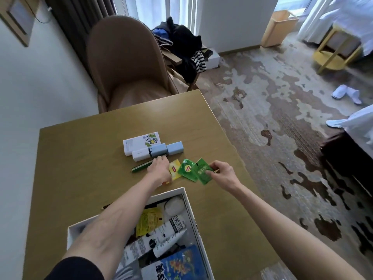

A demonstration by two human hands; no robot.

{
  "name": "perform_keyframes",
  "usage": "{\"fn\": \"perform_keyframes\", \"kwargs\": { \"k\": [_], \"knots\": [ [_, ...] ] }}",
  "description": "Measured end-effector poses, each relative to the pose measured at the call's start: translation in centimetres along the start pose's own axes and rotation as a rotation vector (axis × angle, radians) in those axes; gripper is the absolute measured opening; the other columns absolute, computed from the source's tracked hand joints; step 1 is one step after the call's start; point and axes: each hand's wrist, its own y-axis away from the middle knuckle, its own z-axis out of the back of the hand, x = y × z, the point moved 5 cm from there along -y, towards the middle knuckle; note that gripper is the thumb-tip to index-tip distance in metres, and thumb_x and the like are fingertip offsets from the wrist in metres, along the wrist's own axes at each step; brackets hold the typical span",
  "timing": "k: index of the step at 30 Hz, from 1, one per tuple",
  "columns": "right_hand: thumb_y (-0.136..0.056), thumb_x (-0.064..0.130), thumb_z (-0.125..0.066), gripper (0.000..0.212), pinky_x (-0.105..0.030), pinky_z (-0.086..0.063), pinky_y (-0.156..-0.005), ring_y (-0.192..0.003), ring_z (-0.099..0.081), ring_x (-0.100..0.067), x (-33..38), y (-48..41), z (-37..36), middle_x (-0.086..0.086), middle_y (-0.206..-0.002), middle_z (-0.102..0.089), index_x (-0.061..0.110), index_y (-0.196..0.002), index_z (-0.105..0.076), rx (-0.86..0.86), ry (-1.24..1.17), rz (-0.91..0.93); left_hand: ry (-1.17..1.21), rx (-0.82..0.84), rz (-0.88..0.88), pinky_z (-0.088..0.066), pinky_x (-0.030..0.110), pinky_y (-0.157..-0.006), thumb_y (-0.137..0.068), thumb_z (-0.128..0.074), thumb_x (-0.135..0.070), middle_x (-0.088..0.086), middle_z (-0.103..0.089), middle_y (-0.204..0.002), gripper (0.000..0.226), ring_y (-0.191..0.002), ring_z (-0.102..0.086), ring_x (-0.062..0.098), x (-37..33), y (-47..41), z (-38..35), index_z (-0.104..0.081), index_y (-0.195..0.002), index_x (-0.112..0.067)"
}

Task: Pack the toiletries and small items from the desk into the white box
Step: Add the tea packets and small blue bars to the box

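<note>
Our right hand (pixel 223 172) pinches a dark green sachet (pixel 201 172) between thumb and fingers, low over the table (pixel 80 158). Our left hand (pixel 159 167) touches the blue-grey box (pixel 161 150); whether its fingers grip it we cannot tell. A yellow tea sachet (pixel 174 171) lies between the hands, and the part-filled white box (pixel 189 201) sits nearer us.

Desk (pixel 80 168): white box (pixel 190 209), sachets (pixel 186 169), pen (pixel 141 166)
</note>
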Motion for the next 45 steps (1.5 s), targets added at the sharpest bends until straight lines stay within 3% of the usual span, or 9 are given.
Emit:
{"fn": "perform_keyframes", "kwargs": {
  "k": [3,8,13,17,26,31,36,41,45],
  "knots": [
    [-0.087,0.022,-0.070,0.003,-0.013,-0.039,-0.060,-0.069,-0.055,0.006,0.7,1.3,0.8,0.013,-0.081,-0.067,0.023,-0.089,-0.070,-0.021,-0.036,0.042,0.021,0.007,0.040,-0.047,0.040,-0.096,-0.068,-0.084,-0.029,0.008,-0.047,-0.130,0.075,-0.123,-0.044,0.025,0.8,1.2,0.1,-0.044,-0.130,-0.013],
    [-0.091,0.023,-0.067,0.003,-0.014,-0.047,-0.063,-0.069,-0.062,0.000,3.2,4.0,2.1,0.013,-0.084,-0.069,0.026,-0.090,-0.069,-0.026,-0.133,0.180,0.262,-0.021,-0.015,-0.047,0.038,-0.072,-0.079,-0.070,-0.019,0.005,-0.061,-0.096,0.019,-0.083,-0.055,0.020,1.9,4.4,2.0,-0.051,-0.085,-0.019],
    [-0.092,0.017,-0.066,0.006,-0.018,-0.050,-0.061,-0.064,-0.059,0.002,6.7,6.5,1.9,0.007,-0.080,-0.069,0.019,-0.087,-0.069,-0.008,-0.243,0.298,0.517,-0.308,-0.015,-0.043,0.031,-0.067,-0.086,-0.065,-0.016,0.007,-0.062,-0.091,0.011,-0.080,-0.056,0.023,3.2,10.8,6.0,-0.056,-0.091,-0.012],
    [-0.094,0.017,-0.062,0.006,-0.014,-0.047,-0.055,-0.065,-0.060,0.003,10.0,8.5,0.0,0.004,-0.081,-0.066,0.016,-0.091,-0.066,0.116,-0.333,0.347,0.833,-0.367,-0.081,-0.050,0.026,-0.050,-0.092,-0.062,-0.013,0.011,-0.067,-0.091,0.012,-0.071,-0.066,0.019,4.0,18.1,6.4,-0.058,-0.100,-0.006],
    [-0.095,0.017,-0.062,0.010,-0.037,-0.059,-0.085,-0.093,-0.070,-0.021,14.2,13.0,-7.0,-0.008,-0.099,-0.072,0.009,-0.100,-0.065,0.401,-0.263,0.332,1.257,-0.378,0.012,-0.058,0.034,-0.064,-0.095,-0.056,-0.006,0.012,-0.071,-0.089,0.008,-0.073,-0.070,0.021,7.4,28.0,0.9,-0.061,-0.101,-0.007],
    [-0.093,0.010,-0.062,0.015,-0.024,-0.059,-0.070,-0.088,-0.069,-0.015,15.2,13.1,-8.6,0.003,-0.098,-0.069,0.015,-0.107,-0.064,0.359,-0.019,0.466,1.134,-0.424,0.103,-0.056,0.043,-0.081,-0.097,-0.050,-0.012,0.015,-0.069,-0.102,0.024,-0.091,-0.067,0.028,11.2,28.0,-0.5,-0.056,-0.119,-0.010],
    [-0.094,0.010,-0.057,0.013,-0.032,-0.054,-0.067,-0.078,-0.064,-0.017,16.1,13.2,-9.4,0.001,-0.094,-0.068,0.012,-0.103,-0.067,0.157,0.440,0.775,0.768,-0.447,0.068,-0.043,0.021,-0.073,-0.096,-0.048,-0.024,-0.004,-0.062,-0.101,0.033,-0.087,-0.057,0.009,13.5,26.4,-0.7,-0.050,-0.129,-0.019],
    [-0.093,0.006,-0.052,0.015,-0.027,-0.046,-0.067,-0.081,-0.063,-0.021,15.7,13.4,-12.1,-0.002,-0.095,-0.066,0.010,-0.103,-0.062,0.144,0.825,0.890,0.518,-0.447,-0.044,-0.049,0.037,-0.088,-0.093,-0.045,-0.027,0.003,-0.062,-0.106,0.034,-0.104,-0.055,0.019,13.8,25.6,-1.7,-0.050,-0.126,-0.024],
    [-0.093,0.006,-0.049,0.018,-0.032,-0.051,-0.072,-0.088,-0.066,-0.023,15.7,13.5,-13.1,-0.003,-0.100,-0.064,0.011,-0.105,-0.062,0.125,0.939,0.867,0.366,-0.425,-0.136,-0.052,0.039,-0.078,-0.094,-0.043,-0.028,0.008,-0.063,-0.099,0.034,-0.092,-0.059,0.022,13.3,25.4,-2.0,-0.045,-0.128,-0.026]
  ]
}}
